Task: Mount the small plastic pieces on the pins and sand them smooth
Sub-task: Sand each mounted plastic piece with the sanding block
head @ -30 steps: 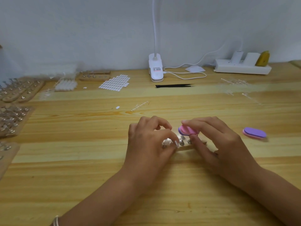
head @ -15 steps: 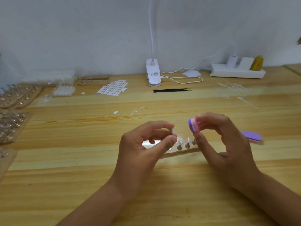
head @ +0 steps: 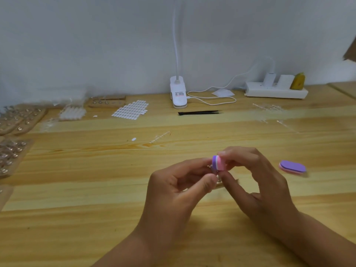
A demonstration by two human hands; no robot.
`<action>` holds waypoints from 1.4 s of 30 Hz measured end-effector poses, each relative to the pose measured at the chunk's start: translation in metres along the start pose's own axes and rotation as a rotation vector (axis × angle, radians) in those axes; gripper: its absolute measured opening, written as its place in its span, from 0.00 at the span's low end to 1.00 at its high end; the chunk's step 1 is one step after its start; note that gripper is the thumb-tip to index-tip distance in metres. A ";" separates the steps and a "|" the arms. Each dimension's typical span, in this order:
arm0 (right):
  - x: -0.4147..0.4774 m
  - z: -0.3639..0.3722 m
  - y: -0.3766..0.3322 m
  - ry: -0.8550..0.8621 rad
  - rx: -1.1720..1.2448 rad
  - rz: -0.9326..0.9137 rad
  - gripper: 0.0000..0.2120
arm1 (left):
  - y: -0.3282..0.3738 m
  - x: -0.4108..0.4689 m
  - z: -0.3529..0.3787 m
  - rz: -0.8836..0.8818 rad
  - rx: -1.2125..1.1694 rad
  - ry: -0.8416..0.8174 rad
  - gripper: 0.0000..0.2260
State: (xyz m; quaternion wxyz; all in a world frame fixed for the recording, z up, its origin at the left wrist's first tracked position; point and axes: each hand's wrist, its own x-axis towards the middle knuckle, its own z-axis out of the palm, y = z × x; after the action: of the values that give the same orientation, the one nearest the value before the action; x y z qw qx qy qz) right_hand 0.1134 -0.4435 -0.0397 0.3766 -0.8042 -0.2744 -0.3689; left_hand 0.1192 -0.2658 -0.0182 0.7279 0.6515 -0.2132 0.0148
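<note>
Head view looks down on a pale wooden table (head: 96,189) with both hands raised just above it, near the middle. The right hand (head: 260,185) grips a small pink and purple sanding block (head: 218,162) between its curled fingers and thumb, holding it on edge. The left hand (head: 179,189) meets it from the other side, forefinger and thumb closed in a pinch on a small pin (head: 218,177). Only a metallic glint of the pin shows just under the block, and whether a plastic piece sits on it cannot be told. The block touches the left fingertips.

A second sanding block (head: 292,167), purple side up, lies flat on the table to the right of the hands. Farther back lie black tweezers (head: 200,112), a white clip lamp base (head: 178,95) with its cable, and a white power strip (head: 275,90) against the wall. A sheet of small white tabs (head: 131,109) lies left of the lamp, and wooden pin boards (head: 19,120) crowd the left edge.
</note>
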 end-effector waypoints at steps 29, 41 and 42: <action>0.001 -0.006 0.004 -0.036 -0.041 -0.107 0.15 | 0.004 0.001 -0.008 0.066 0.319 0.009 0.14; -0.003 -0.004 -0.001 -0.105 -0.068 -0.160 0.14 | 0.006 0.002 -0.010 0.097 0.338 -0.015 0.14; -0.001 -0.006 0.003 -0.122 -0.105 -0.133 0.15 | 0.006 0.002 -0.011 0.107 0.341 -0.008 0.14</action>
State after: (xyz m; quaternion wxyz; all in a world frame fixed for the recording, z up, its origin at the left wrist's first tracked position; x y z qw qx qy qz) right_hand 0.1123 -0.4507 -0.0393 0.2912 -0.8237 -0.3298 -0.3576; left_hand 0.1227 -0.2552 -0.0127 0.6043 0.7533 -0.2448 0.0867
